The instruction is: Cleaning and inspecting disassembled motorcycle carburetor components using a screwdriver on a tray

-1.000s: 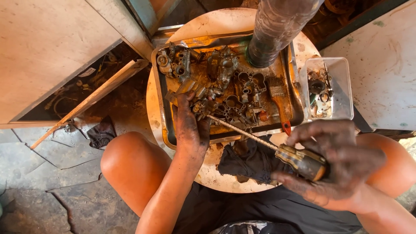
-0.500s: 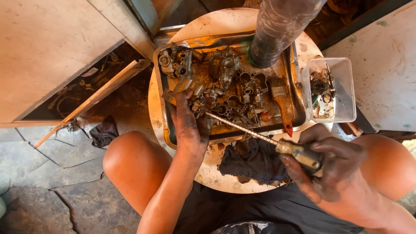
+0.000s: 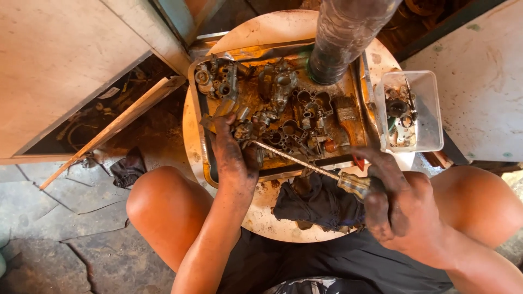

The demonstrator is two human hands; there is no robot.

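The right hand point(image 3: 406, 209) has its fingers clenched around a screwdriver point(image 3: 327, 171), whose tip points to ten o'clock. There the left hand point(image 3: 231, 155) grasps a small metal part point(image 3: 245, 130) in the greasy tray point(image 3: 210, 169); a steadier part means less slipping.
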